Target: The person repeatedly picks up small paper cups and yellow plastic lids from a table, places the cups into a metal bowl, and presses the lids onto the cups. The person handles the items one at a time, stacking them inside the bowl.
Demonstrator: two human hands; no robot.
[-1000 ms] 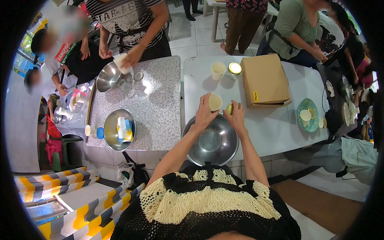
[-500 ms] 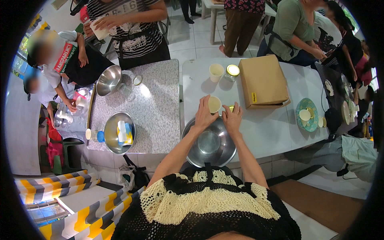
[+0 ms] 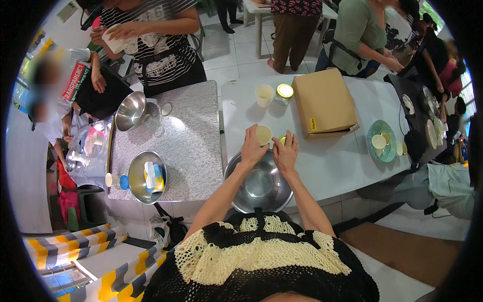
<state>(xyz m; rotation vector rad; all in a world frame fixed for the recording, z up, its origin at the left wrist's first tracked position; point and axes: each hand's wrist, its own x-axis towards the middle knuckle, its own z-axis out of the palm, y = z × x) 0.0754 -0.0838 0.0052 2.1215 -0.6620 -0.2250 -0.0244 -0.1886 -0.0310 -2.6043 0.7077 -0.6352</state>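
Observation:
My left hand is closed round the side of a pale paper cup, its open mouth facing up. Close beside it, my right hand has its fingers curled round a gold-lidded jar; most of this jar is hidden by the hand. Both hands are over the far rim of a large steel mixing bowl, which has nothing visible inside. Just beyond them on the white table stand another paper cup and a glass jar with a gold lid.
A brown cardboard box stands right of the jars. Farther right is a green patterned plate with a cup on it. On the speckled table at left are steel bowls. Across it a person in stripes holds a white container.
The whole view has shifted slightly, so the tables appear a little farther left. My hands keep nearly the same places at the cup and the jar.

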